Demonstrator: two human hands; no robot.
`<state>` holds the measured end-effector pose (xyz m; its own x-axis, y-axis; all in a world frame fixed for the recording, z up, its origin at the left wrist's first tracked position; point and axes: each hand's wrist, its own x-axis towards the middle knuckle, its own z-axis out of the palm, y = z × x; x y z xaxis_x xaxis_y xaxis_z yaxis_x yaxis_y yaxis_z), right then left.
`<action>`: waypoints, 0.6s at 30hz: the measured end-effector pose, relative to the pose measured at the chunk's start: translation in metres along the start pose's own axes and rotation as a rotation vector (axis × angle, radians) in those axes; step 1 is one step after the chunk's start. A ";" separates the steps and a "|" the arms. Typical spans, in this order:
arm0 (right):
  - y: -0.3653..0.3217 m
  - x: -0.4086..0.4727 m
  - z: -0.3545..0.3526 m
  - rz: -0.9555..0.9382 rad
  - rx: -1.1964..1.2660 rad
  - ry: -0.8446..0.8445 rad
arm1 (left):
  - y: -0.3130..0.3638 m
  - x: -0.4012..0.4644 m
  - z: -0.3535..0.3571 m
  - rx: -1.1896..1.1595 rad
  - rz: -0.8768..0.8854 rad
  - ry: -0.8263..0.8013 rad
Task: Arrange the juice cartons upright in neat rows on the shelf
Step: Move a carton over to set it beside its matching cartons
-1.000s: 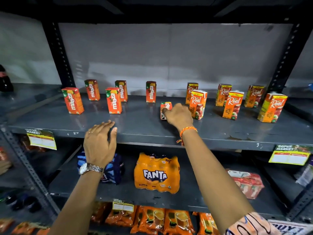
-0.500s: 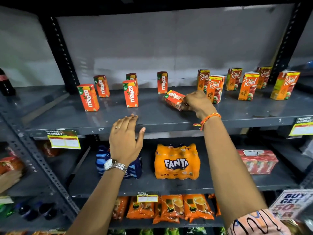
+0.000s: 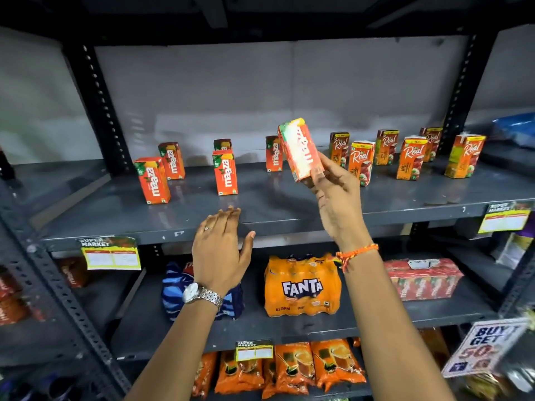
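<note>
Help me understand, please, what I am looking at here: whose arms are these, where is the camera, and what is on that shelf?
There is no machine here: the arms belong to a person wearing a camera on their head, so you see what they see, looking forward and down at a shop rack. The right hand, with an orange thread at the wrist, holds a Maaza carton tilted in the air above the grey shelf. The left hand, with a silver watch, is open and empty at the shelf's front edge. On the shelf stand more Maaza cartons to the left and Real cartons to the right, all upright but loosely spaced. One shelf lower lies a Fanta pack.
</note>
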<state>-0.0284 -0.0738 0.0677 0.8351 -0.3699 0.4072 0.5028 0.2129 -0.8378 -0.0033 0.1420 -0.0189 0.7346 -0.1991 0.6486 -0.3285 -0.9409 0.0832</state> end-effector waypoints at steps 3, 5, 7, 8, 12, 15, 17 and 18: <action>0.007 -0.013 -0.002 -0.094 0.083 -0.018 | -0.001 -0.001 0.000 -0.010 -0.001 -0.005; 0.009 -0.020 -0.002 -0.118 0.151 -0.024 | -0.001 -0.002 -0.001 -0.014 0.005 -0.008; 0.010 -0.023 -0.003 -0.141 0.172 -0.036 | -0.001 -0.002 -0.003 -0.016 0.010 -0.004; 0.010 -0.023 -0.003 -0.148 0.166 -0.034 | -0.001 -0.002 -0.005 -0.019 0.010 -0.002; 0.008 -0.020 -0.001 -0.129 0.156 -0.016 | -0.002 -0.002 -0.007 -0.014 0.010 -0.007; 0.005 -0.012 0.003 -0.058 0.134 -0.053 | -0.001 -0.002 -0.007 -0.002 0.011 -0.015; 0.003 -0.003 0.005 0.029 0.107 -0.065 | -0.001 -0.002 -0.007 0.004 0.011 -0.016; 0.001 0.003 0.006 0.069 0.087 -0.071 | 0.000 -0.002 -0.007 0.009 0.012 -0.018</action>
<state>-0.0236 -0.0694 0.0700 0.8805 -0.2874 0.3770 0.4586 0.3146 -0.8311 -0.0088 0.1447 -0.0147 0.7410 -0.2155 0.6360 -0.3323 -0.9407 0.0686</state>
